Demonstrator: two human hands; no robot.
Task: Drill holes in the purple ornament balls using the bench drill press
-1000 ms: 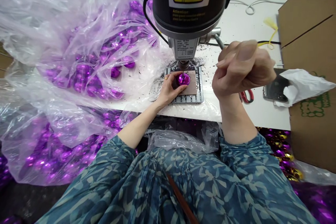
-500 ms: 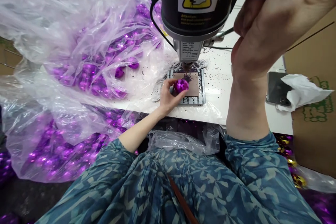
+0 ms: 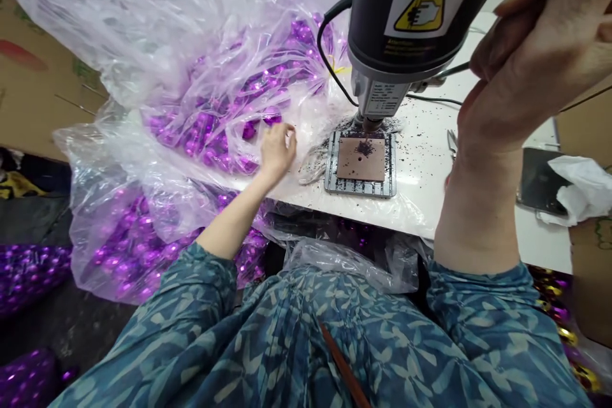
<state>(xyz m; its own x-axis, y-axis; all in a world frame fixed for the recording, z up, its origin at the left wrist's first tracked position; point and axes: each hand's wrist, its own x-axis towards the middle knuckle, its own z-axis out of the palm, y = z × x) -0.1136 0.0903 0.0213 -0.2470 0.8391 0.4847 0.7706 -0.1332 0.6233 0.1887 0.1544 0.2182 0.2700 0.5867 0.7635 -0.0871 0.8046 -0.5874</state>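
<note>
My left hand (image 3: 278,152) is over the white table beside the mouth of a clear plastic bag (image 3: 191,70). Its fingers are loosely bent, a gap shows between thumb and forefinger, and no ball is visible in it. Close by lie shiny purple balls (image 3: 249,130), one just beyond the fingertips. At upper right my right hand (image 3: 535,57) is closed around the feed lever (image 3: 454,70) of a small drill press (image 3: 415,25); the grip itself is mostly hidden. Under the drill, a brown board (image 3: 361,166) with a small hole and dark shavings lies on the slotted metal base (image 3: 361,189).
Purple shavings are scattered over the white table (image 3: 415,185). To the right are a dark phone (image 3: 540,182), crumpled tissue (image 3: 588,185) and partly hidden scissors (image 3: 452,140). Cardboard boxes (image 3: 43,76) flank both sides. More bagged purple balls (image 3: 138,248) hang below the table edge.
My left hand has moved left from the drill base to the bag, and the purple ball it held is no longer seen in it. My right hand stays at the lever. The view has shifted left.
</note>
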